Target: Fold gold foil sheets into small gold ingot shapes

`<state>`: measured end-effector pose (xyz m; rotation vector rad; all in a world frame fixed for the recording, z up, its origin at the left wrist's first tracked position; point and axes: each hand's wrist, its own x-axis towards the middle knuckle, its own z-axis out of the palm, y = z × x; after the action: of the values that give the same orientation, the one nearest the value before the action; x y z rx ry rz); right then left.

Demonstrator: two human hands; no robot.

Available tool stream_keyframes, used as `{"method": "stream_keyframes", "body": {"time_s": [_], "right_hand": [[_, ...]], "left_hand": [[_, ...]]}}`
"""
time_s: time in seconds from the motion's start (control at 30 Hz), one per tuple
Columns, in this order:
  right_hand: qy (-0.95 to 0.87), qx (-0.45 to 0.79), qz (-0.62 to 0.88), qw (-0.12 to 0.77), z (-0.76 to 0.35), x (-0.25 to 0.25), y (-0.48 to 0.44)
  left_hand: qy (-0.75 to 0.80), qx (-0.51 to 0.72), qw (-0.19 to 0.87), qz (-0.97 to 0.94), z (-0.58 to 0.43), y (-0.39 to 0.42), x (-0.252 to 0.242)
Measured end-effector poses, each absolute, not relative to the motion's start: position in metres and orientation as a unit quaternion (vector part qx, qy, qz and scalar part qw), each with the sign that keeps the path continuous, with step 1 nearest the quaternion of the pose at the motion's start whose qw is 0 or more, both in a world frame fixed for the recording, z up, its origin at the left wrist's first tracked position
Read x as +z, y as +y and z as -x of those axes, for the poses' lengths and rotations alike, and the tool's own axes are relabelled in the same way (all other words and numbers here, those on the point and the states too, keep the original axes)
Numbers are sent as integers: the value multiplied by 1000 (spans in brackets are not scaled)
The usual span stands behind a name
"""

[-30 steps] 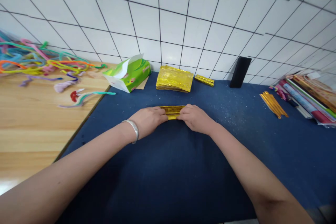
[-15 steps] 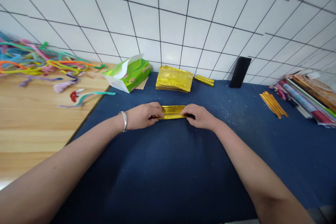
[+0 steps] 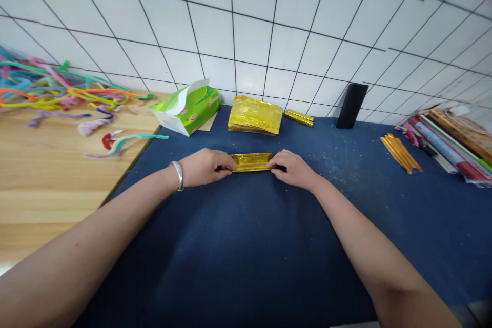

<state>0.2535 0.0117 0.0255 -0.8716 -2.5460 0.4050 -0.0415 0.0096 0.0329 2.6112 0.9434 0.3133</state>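
Observation:
A strip of shiny gold foil paper, with creases along its length, is stretched between my two hands over the dark blue tabletop. At its left end my left hand, with a silver bangle on the wrist, pinches it between thumb and fingers. My right hand is closed on the right end in the same kind of pinch. Just behind lies a stack of gold foil sheets. Right of the stack is a narrow folded gold strip.
A green tissue pack sits back left. Colourful pipe cleaners spread over the wooden table. A black upright block leans on the tiled wall. At right lie folded gold strips and a pile of books and packets.
My left hand has shifted slightly left and up, and more of the foil's left end shows. My right hand has barely moved. Both still pinch the foil.

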Motion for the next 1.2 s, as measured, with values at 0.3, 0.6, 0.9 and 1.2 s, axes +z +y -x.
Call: {"method": "stream_keyframes", "body": {"time_s": [0.3, 0.6, 0.9, 1.2], "right_hand": [[-908, 126, 334, 219, -250, 20, 12], [-868, 161, 392, 259, -247, 19, 10], [-832, 158, 459, 268, -237, 17, 5], [-825, 158, 481, 250, -233, 17, 4]], "left_hand": [[353, 104, 139, -920, 38, 6, 34], [396, 119, 141, -900, 41, 11, 31], [466, 135, 140, -863, 34, 9, 19], [486, 124, 136, -854, 31, 10, 17]]}}
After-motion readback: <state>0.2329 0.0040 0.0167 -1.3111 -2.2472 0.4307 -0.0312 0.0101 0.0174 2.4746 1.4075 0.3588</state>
